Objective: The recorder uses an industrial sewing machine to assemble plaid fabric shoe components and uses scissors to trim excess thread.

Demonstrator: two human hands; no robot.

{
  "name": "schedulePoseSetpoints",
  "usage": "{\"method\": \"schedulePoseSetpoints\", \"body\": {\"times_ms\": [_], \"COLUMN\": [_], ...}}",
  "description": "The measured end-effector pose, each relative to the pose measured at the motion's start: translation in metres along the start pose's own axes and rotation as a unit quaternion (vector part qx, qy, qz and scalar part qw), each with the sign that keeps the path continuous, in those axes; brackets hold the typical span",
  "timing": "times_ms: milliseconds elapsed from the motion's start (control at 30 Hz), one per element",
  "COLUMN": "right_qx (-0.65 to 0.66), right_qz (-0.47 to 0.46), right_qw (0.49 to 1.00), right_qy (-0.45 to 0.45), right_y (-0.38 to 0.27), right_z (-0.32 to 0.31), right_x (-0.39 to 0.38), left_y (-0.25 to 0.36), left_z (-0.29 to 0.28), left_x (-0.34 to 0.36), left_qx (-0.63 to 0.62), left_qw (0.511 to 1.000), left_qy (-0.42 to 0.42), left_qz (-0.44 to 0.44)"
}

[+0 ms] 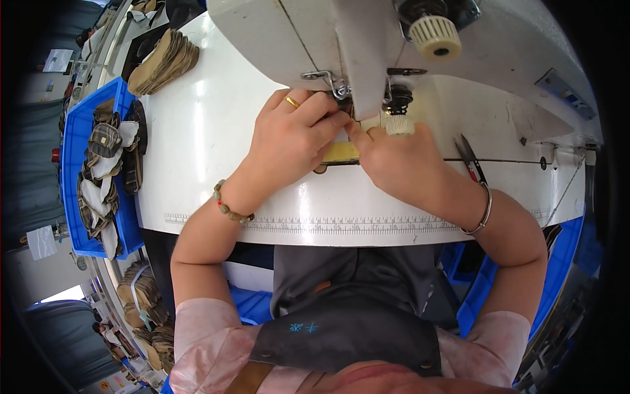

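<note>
Both hands meet under the head of a white sewing machine (374, 52), close to its presser foot. My left hand (289, 134), with a ring on one finger, has its fingers bent and drawn together beside the needle area. Coming in from the other side, my right hand (403, 161) is closed too, its fingertips touching those of the left. A small dark edge shows at the fingertips, but the piece there is mostly hidden. Below the fingers, a yellow strip (341, 152) lies on the machine bed.
Black-handled snips (470, 159) lie right of my right hand. A blue bin (73, 177) of plaid and tan fabric pieces stands at the left. Stacked tan pieces (164, 60) sit at the table's far left. A printed ruler (315, 226) runs along the near edge.
</note>
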State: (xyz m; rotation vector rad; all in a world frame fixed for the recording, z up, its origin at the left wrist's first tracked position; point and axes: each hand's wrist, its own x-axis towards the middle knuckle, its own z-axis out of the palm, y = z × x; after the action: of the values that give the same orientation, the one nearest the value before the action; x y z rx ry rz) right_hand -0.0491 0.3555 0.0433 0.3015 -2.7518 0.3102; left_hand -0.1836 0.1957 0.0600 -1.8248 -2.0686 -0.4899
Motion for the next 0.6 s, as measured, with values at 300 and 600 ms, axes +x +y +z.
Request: {"method": "schedulePoseSetpoints", "body": {"times_ms": [300, 600], "right_qx": [0.019, 0.041], "right_qz": [0.003, 0.011], "right_qw": [1.0, 0.999], "right_qy": [-0.014, -0.014], "right_y": [-0.003, -0.002], "right_z": [-0.004, -0.002], "right_x": [0.0, 0.0], "left_y": [0.002, 0.012], "left_z": [0.005, -0.004], "left_x": [-0.002, -0.003], "left_qx": [0.048, 0.011], "left_qw": [0.998, 0.998], "left_qy": [0.008, -0.041], "left_qz": [0.039, -0.043]}}
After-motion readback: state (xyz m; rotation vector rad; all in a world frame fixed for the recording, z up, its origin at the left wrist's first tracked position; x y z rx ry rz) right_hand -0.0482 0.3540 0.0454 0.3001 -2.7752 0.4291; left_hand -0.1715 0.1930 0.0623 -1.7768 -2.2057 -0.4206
